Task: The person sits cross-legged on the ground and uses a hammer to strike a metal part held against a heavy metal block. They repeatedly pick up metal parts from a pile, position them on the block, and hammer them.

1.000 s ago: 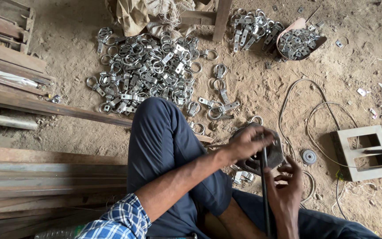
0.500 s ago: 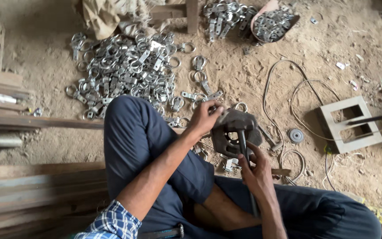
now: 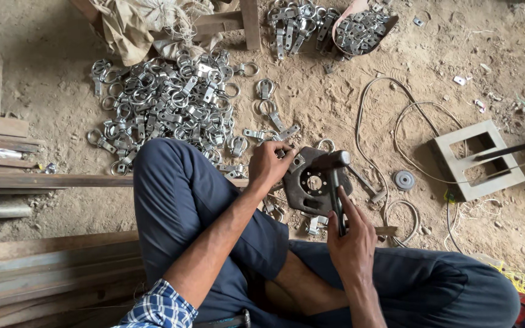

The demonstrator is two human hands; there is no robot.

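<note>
Head view: my left hand (image 3: pixel 273 165) pinches a small metal clamp piece (image 3: pixel 295 161) on the edge of the dark round iron plate (image 3: pixel 312 182) lying on the sand before my crossed legs. My right hand (image 3: pixel 352 235) grips the hammer (image 3: pixel 334 182), its head resting on the plate. Grey clamp pile (image 3: pixel 165 106) beyond my knee; tan sack (image 3: pixel 138 24) top left; pale square block (image 3: pixel 478 159) right.

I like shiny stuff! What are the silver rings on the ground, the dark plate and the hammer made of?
The rings look like bright plated steel: silvery and glinting. The plate looks like heavy iron or steel, dark, dull and rusty brown. The hammer, held in the right hand, seems to be dark metal all along, though the handle's material is hard to tell.
</note>
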